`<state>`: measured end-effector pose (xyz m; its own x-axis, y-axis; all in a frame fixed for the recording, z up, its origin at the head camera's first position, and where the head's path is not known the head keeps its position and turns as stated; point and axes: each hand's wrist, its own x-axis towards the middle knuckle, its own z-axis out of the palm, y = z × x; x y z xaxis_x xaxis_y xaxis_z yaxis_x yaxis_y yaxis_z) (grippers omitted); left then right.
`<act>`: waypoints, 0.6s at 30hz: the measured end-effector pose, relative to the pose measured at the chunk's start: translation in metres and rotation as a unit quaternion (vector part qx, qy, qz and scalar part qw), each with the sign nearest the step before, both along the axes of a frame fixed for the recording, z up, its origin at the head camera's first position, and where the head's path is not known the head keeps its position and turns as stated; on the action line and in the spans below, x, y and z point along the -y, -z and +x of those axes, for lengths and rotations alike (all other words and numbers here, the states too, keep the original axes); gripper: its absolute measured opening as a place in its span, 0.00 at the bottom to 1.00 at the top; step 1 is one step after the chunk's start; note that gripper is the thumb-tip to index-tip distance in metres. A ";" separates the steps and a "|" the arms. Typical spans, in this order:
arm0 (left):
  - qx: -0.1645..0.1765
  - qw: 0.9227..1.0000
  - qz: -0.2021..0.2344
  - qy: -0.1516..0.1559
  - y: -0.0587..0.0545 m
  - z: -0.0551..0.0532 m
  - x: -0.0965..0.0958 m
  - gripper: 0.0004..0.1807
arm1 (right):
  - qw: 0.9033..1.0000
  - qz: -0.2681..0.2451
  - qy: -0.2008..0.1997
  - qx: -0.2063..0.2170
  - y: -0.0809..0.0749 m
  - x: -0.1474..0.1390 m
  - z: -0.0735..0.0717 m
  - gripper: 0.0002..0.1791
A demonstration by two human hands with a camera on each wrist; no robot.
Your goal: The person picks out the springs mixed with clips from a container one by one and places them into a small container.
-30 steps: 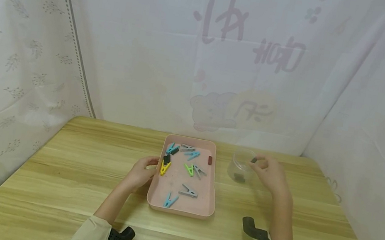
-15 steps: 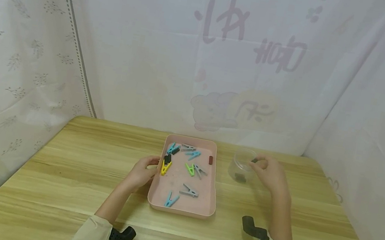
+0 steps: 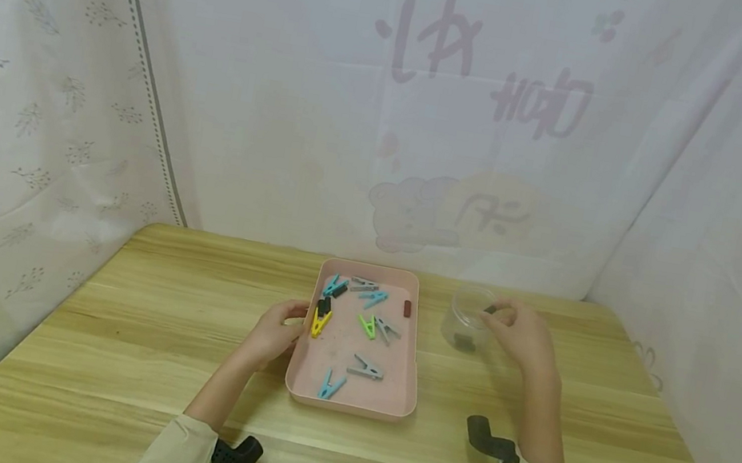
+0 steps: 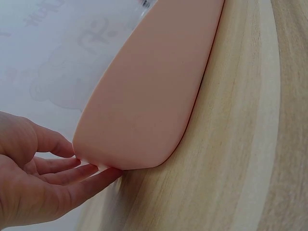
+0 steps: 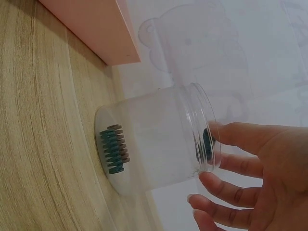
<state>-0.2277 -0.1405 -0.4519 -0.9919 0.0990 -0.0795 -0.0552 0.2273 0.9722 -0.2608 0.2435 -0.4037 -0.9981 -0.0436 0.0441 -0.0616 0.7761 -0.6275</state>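
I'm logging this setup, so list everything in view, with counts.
Rectangular plastic tray: one, pink, on table
V-shaped plastic clips: eight (three blue, three grey, one yellow, one green), tray
Small blocks: two or more, black, tray's left
Short rod: one, dark red, tray's right
Round plastic jar: one, clear, right of tray
Ribbed coils: two visible, dark green and brown, jar bottom
Small piece: one, dark green, jar mouth
Wood-grain table: one, yellowish, underneath
Patterned cloth: count unclear, whitish, behind and beside table
Curved mounts: two, dark, wrists
Sleeves: two, beige, forearms
Left hand: one, bare, touching tray
Right hand: one, bare, pinching small piece
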 end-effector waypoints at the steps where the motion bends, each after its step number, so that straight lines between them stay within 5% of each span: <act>1: 0.000 1.000 0.000 0.000 0.000 0.000 0.000 0.25 | 1.000 -0.001 0.000 0.002 0.000 0.000 0.000 0.29; 18: 0.000 1.000 -0.006 -0.002 0.001 -0.001 0.000 0.24 | 1.000 0.004 0.001 -0.015 -0.006 -0.002 0.002 0.37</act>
